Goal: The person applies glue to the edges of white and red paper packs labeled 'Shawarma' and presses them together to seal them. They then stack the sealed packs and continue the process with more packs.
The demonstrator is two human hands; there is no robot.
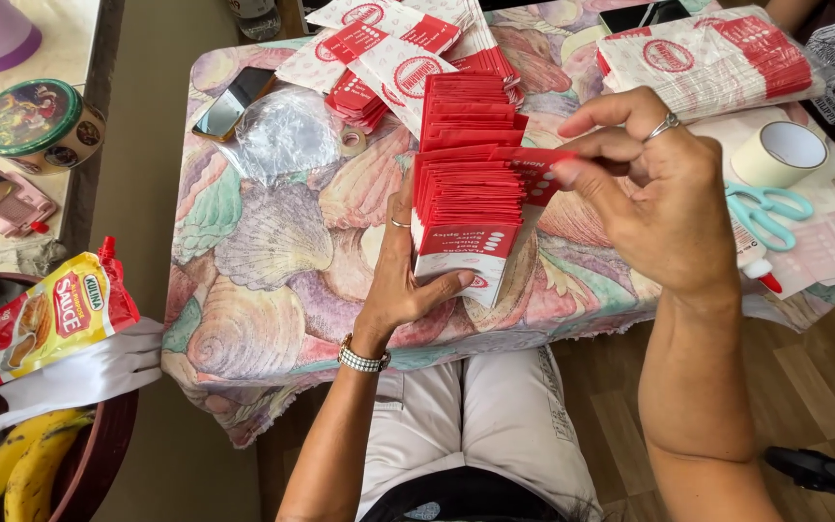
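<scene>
Shell-print tablecloth (273, 251) — wood floor (804, 377) below — left hand (403, 280) gripping red paper bags (466, 193).

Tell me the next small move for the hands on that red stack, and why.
Probably slide the pinched paper bag free and lay it flat on top. The right hand has one red bag pinched at its edge, partly out of the stack of bags, while the left hand props that stack from below on the tablecloth. It sits askew, so squaring it seems due.

A shell-patterned tablecloth (263, 251) carries teal-handled scissors (767, 213), a cream tape roll (783, 153), a black phone (234, 101) and a clear plastic bag (282, 135), while yellow bananas (26, 464) lie at the left.
</scene>
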